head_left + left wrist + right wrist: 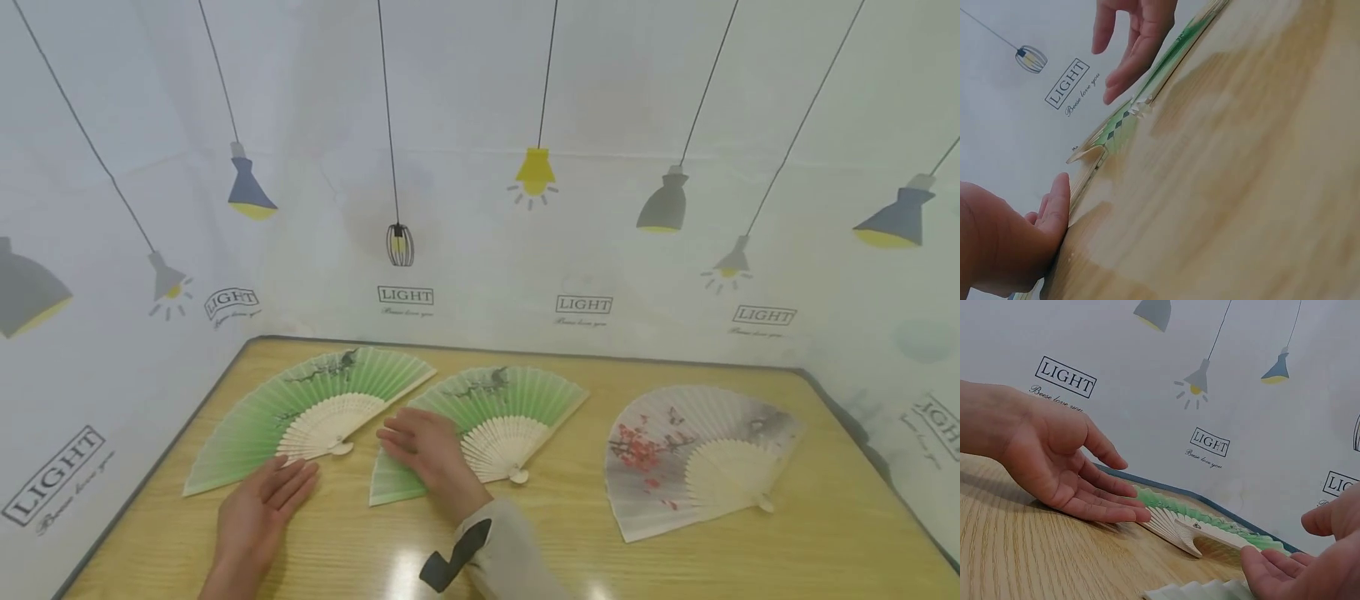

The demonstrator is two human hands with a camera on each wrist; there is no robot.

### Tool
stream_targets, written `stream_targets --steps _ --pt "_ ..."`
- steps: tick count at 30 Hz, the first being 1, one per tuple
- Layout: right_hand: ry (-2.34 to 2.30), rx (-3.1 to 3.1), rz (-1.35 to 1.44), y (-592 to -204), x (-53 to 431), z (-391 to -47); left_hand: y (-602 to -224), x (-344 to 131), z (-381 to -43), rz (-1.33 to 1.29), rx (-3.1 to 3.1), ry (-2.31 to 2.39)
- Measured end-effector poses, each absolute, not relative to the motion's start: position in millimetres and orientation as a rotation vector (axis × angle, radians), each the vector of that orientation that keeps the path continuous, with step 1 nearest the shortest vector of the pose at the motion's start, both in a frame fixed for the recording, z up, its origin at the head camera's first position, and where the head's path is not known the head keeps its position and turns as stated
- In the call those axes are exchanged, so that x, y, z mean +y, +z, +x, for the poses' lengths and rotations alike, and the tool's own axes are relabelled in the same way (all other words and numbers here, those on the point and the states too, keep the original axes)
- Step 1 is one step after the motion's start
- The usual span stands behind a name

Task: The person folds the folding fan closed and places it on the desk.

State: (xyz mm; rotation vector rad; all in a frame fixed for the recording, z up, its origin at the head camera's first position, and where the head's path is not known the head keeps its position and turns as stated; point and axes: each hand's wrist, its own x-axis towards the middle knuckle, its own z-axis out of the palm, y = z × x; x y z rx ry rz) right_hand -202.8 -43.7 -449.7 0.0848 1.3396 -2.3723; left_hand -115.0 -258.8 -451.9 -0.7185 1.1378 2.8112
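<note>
Three spread folding fans lie in a row on the wooden table. The left one is a green fan with a dark branch print and pale ribs. My left hand is at its lower edge, fingers extended, palm turned partly up in the right wrist view. Beside it lies a second green fan of like print. Over this one's left part hovers my right hand, fingers loosely straight, hiding some of the leaf. Neither hand holds anything. At the right lies a grey-white fan with red blossoms, apart from both hands.
White sheeting printed with hanging lamps and the word LIGHT rises behind and on both sides of the table. A dark edge runs round the tabletop. A black strap hangs at my right sleeve.
</note>
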Motion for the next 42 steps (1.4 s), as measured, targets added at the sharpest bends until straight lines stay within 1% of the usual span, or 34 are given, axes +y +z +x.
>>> stream_targets --steps 7,17,25,36,42 --pt "-2.349 1.329 0.2 -448 -62 -207 -452 -260 -114 -0.738 1.111 2.826" --pt "-2.341 1.395 0.284 -451 -80 -216 -454 -253 -116 -0.732 1.188 2.817" --pt "-2.317 1.457 0.301 -449 -87 -221 -452 -249 -116 -0.745 1.22 2.819" --pt "-2.315 1.512 0.339 -442 -93 -217 -453 -249 -115 -0.769 1.297 2.812" --pt "-2.429 1.413 0.324 -442 -97 -217 -452 -245 -115 -0.782 1.3 2.836"
